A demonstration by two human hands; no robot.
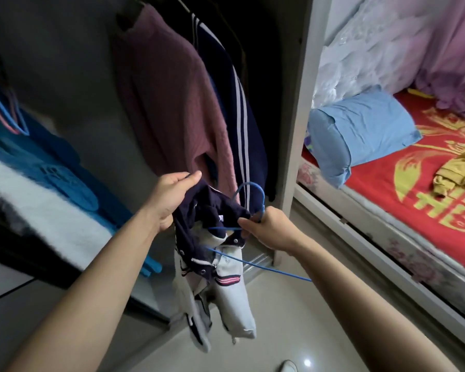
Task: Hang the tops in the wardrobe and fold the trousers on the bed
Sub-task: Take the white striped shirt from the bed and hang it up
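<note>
A small navy and white snap-button jacket [215, 253] hangs between my hands in front of the open wardrobe [295, 108]. My left hand [169, 197] grips its navy shoulder. My right hand [266, 228] pinches the collar together with a thin blue wire hanger [253, 196], whose hook rises above the fingers and whose arm pokes out to the lower right. A mauve sweater [169, 103] and a dark striped top [239, 124] hang inside the wardrobe. An olive-yellow garment [457, 175] lies crumpled on the red bed [403, 200].
Blue clothes [51, 162] and a white fuzzy item [38, 210] sit in the wardrobe's left section. A blue pillow [357, 132] lies at the bed's head, with purple and white fabric behind it. Pale tiled floor [293, 318] lies below my arms.
</note>
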